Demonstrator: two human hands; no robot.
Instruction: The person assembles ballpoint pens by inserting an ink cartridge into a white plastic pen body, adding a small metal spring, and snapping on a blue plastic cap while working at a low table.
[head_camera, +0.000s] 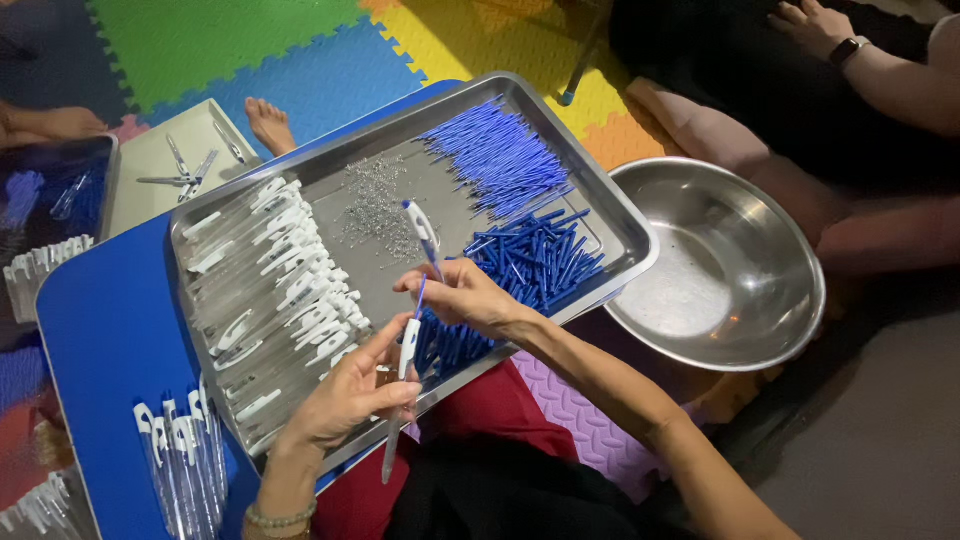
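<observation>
- Hands work over the near edge of the metal tray (630, 235), which I take as the landmark for every place.
- Left hand (350, 395) is closed around a clear pen barrel (400, 415) with a white clip; the barrel stands almost upright, just at the near rim of the tray.
- Right hand (465, 295) pinches a thin blue refill (420, 298) between the fingertips, with its lower end at the open top of the barrel. Same hand seems to hold also a second white and blue pen (422, 232) that points up over the middle of the tray; how tight this one is held I cannot tell.
- Good way for this step, in my judgement: keep the barrel steady, keep the refill in one line with it, and push with little force so the thin tube does not bend.
- Inside the tray, clear barrels with white clips (275, 275) lie along the left side, small metal springs (375, 205) in the middle, light blue refills (495, 150) at the far side and dark blue parts (535, 255) at the right near side.
- Right of the tray stands a metal bowl (790, 260), almost touching the tray corner, so the right elbow has little room there.
- Left of the tray, on the blue table (105, 340), lie more clear pens (185, 445); some free table shows between them and the tray.
- Beyond the tray another person's bare foot (268, 122) and, further right, another person's arm with a watch (850, 50) are well apart from the working hands.
</observation>
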